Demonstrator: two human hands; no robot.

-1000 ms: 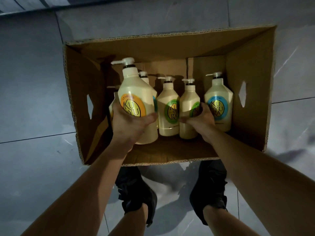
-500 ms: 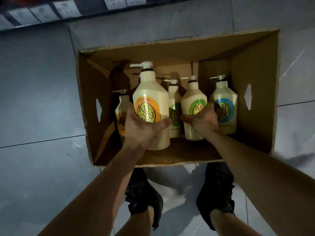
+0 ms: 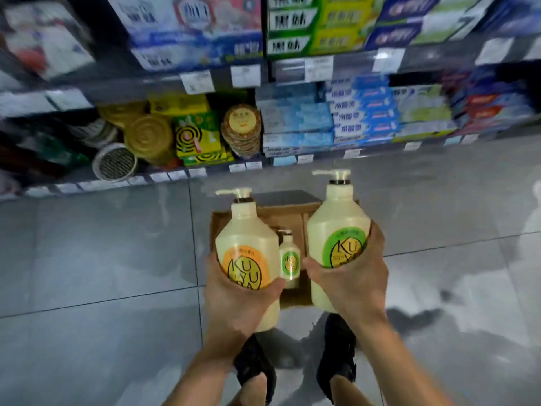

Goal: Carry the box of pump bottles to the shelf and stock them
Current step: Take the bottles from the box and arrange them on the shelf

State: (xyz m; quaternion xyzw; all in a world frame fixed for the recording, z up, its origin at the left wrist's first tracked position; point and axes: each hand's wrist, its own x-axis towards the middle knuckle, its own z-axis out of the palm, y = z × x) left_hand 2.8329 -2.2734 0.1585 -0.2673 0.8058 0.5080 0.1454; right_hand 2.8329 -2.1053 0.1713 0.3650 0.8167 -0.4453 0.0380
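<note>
Above brown cardboard box point(image 3: 288, 213): our left hand point(image 3: 237, 300) grips cream orange-labelled pump bottle point(image 3: 247, 253), right hand point(image 3: 352, 276) cream green-labelled pump bottle point(image 3: 336, 230); upright, so pumps stay clear.

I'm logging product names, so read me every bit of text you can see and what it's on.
"KU YU RA": orange label, bottle in left hand.
"KU YU": green label, bottle in right hand, rest covered.
"KU YU RA": small-looking bottle in the box.
Shelf packages and price tags: blurred, unreadable.

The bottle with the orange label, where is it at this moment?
In the head view the orange-label bottle is held upright in the left hand, lifted above the cardboard box, left of the green-label bottle in the right hand.
</note>
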